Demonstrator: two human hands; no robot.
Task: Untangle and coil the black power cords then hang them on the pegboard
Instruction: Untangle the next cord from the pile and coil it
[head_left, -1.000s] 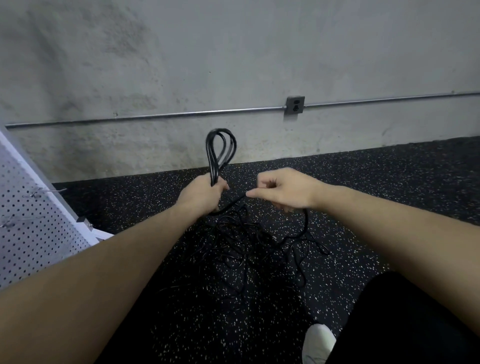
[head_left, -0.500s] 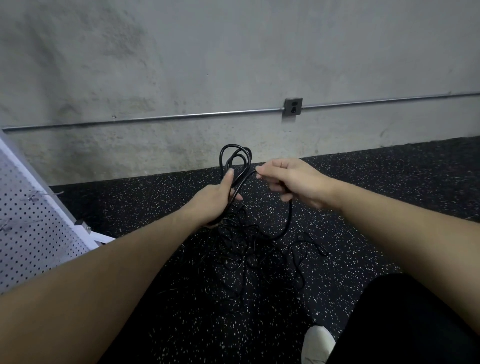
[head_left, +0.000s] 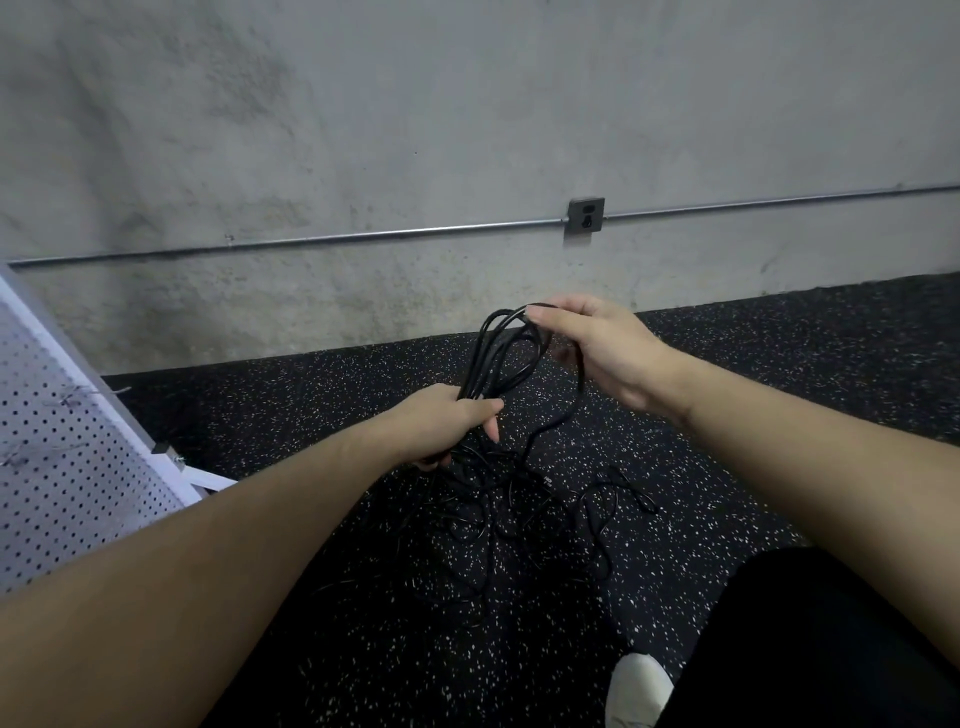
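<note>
Two bare hands work a bundle of thin black power cord (head_left: 498, 358) above a black rubber floor flecked with white (head_left: 779, 374). How many separate cords there are cannot be told: black cord on dark floor blurs together, and the loose tangle of cord on the floor (head_left: 519, 509) below the hands fades out toward the lower left. The left hand (head_left: 447, 421) is curled tight round the base of the coiled loops, hiding where they gather. The loops rise from that fist, long axis running up and slightly right, to the right hand (head_left: 597, 348), whose thumb and fingertips pinch the top of the loops. One strand drops from the right hand, curving down to the tangle. A white perforated pegboard (head_left: 67, 457), cut off by the left edge, leans at the left with thin wire hooks, hard to make out. Behind runs a grey concrete wall (head_left: 415, 130) with a metal conduit and a grey outlet box (head_left: 585, 214). A white shoe toe (head_left: 639, 686) and a black trouser leg (head_left: 810, 649) are cropped at the bottom.
</note>
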